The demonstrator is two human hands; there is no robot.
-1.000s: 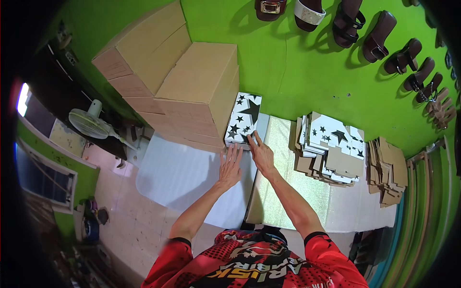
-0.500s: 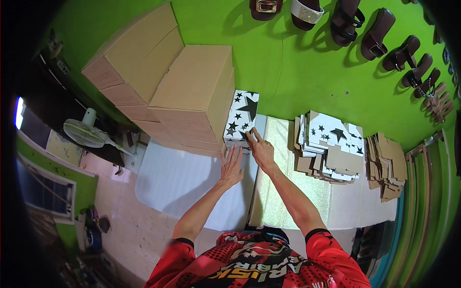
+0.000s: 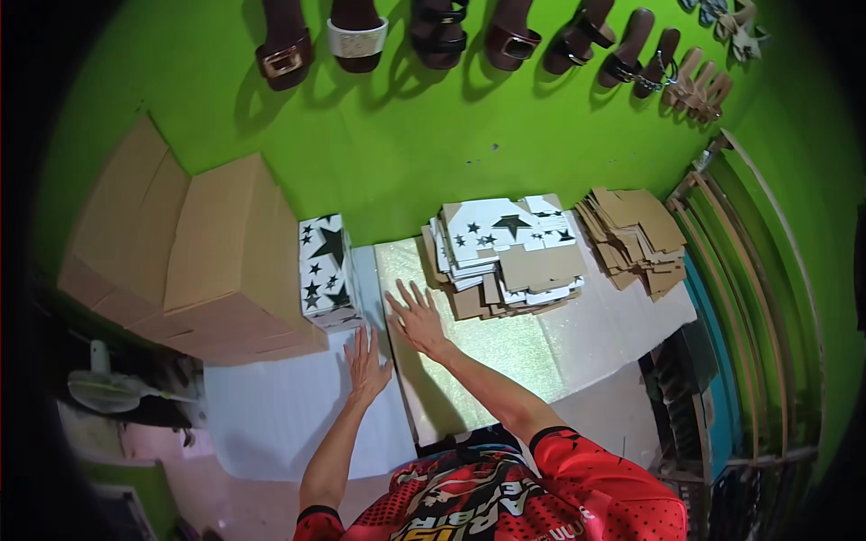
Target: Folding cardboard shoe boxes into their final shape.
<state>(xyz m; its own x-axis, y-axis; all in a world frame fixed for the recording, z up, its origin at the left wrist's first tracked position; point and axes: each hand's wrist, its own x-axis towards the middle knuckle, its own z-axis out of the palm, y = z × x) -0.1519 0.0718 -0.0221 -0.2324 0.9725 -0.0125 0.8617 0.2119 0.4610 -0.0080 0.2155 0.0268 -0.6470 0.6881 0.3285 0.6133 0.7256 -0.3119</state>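
Green wall, one star-printed box formed

It stands beside brown cartons; star-printed blanks and plain cardboard blanks lie flat — apparently unformed. Left hand, near the box, and right hand — fingers spread — grasp nothing.

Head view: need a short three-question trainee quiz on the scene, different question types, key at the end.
1. What pattern is printed on the white box beside the brown cartons?
2. True or false: the right hand is gripping the white box.
3. What footwear hangs on the green wall? A) boots B) sandals C) sneakers

Key: 1. Black stars. 2. False; that hand is open and apart from the box. 3. B.
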